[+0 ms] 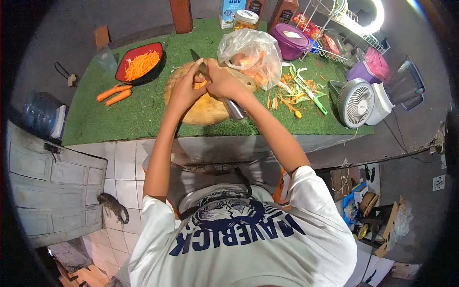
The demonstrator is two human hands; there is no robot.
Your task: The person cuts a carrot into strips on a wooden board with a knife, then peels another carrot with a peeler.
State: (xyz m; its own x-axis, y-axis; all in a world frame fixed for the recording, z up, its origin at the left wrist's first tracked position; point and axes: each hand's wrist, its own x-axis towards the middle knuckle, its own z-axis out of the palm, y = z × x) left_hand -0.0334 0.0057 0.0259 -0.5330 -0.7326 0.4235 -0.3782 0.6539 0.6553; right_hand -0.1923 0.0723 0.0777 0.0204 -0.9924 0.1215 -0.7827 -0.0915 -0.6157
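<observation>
Head view: we see the green-covered counter bearing a round wooden cutting board. On it our left hand pinches a carrot piece — beside it, our right hand is closed around a knife.

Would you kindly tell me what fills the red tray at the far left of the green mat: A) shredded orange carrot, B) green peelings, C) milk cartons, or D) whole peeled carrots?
A: the red tray holds a heap of shredded orange carrot; two whole carrots lie outside it on the green mat.
</observation>
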